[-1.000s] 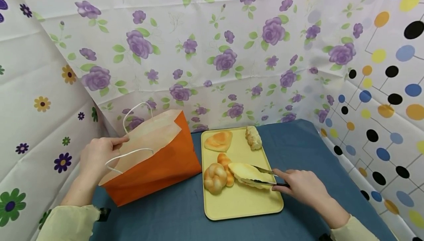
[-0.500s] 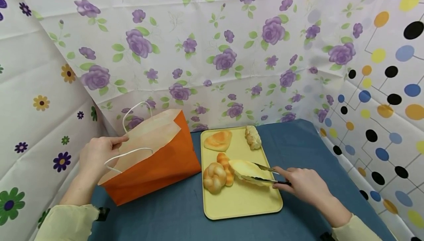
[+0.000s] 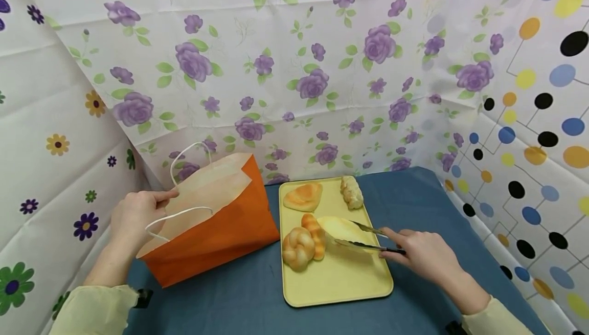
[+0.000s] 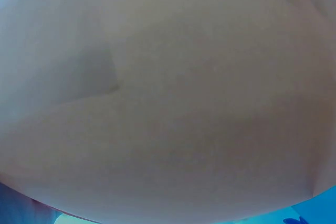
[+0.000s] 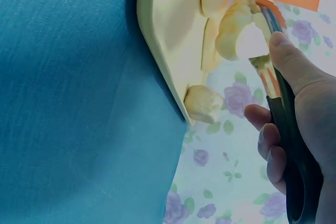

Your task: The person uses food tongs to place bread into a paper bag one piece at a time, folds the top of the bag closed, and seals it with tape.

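Note:
My left hand (image 3: 135, 220) grips the left edge of an orange paper bag (image 3: 216, 243) with white handles, holding its mouth open. The pale bag interior (image 4: 173, 93) fills the left wrist view. My right hand (image 3: 423, 258) grips black-handled tongs (image 3: 372, 246), whose tips are around a pale yellow bread piece (image 3: 342, 228). In the right wrist view the tongs (image 5: 286, 108) overlap this bread (image 5: 233, 32), tilted over the tray. Beside it on the yellow tray (image 3: 340, 289) lie a round knotted bun (image 3: 298, 249) and a small twisted roll (image 3: 315, 235).
Farther back on the tray sit a flat golden bread (image 3: 303, 196) and a bumpy pale roll (image 3: 352, 192). A blue cloth (image 3: 230, 304) covers the table. Flowered sheeting (image 3: 285, 69) hangs behind, with dotted sheeting (image 3: 529, 146) at the right.
The pale yellow bread has tilted and lifted slightly in the tongs, showing more of its smooth side. My right hand has shifted a little; the left hand and bag have stayed still.

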`<state>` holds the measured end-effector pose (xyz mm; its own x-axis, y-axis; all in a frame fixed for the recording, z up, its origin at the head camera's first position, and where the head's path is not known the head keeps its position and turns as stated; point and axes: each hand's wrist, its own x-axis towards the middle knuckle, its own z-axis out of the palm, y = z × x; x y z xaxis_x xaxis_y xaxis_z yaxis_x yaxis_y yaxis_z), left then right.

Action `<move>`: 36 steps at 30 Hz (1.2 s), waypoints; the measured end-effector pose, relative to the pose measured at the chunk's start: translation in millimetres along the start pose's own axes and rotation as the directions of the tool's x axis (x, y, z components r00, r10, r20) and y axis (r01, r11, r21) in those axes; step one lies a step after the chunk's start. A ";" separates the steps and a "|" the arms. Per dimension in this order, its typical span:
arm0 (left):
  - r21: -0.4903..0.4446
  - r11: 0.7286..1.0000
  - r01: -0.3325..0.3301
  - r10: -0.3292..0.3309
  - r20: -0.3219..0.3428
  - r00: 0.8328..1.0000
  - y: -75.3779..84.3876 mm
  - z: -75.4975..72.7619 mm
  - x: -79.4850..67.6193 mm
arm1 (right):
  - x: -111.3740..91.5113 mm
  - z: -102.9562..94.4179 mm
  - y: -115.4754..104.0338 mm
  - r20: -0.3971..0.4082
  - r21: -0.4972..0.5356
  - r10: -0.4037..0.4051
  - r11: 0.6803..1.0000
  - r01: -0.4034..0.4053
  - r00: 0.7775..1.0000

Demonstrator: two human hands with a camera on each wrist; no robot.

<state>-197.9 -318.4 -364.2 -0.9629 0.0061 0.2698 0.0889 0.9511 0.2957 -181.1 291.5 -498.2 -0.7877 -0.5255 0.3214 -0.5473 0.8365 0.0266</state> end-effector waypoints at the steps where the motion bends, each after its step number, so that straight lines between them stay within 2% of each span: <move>1: 0.000 1.000 -0.002 0.002 -0.004 1.000 -0.2 0.0 -0.2 | 0.6 -0.7 0.1 -0.008 -0.003 -0.003 1.000 0.003 1.000; 13: 0.009 1.000 -0.006 0.006 -0.003 1.000 -1.0 -0.3 -0.1 | 7.6 -10.8 2.1 -0.145 -0.017 -0.058 0.998 0.056 0.988; 20: 0.006 1.000 -0.001 0.001 0.009 1.000 -1.0 0.4 -0.2 | 15.2 -15.8 3.8 -0.174 -0.032 -0.069 0.997 0.064 0.982; 36: 0.004 1.000 0.004 -0.004 0.009 1.000 -0.1 0.0 -0.2 | 54.7 -33.7 -3.8 -0.285 -0.046 -0.143 0.990 0.136 0.948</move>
<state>-197.7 -318.4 -364.2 -0.9654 0.0049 0.2607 0.0840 0.9523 0.2932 -212.6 264.8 -448.8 -0.5876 -0.5741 0.5702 -0.6356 0.7636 0.1137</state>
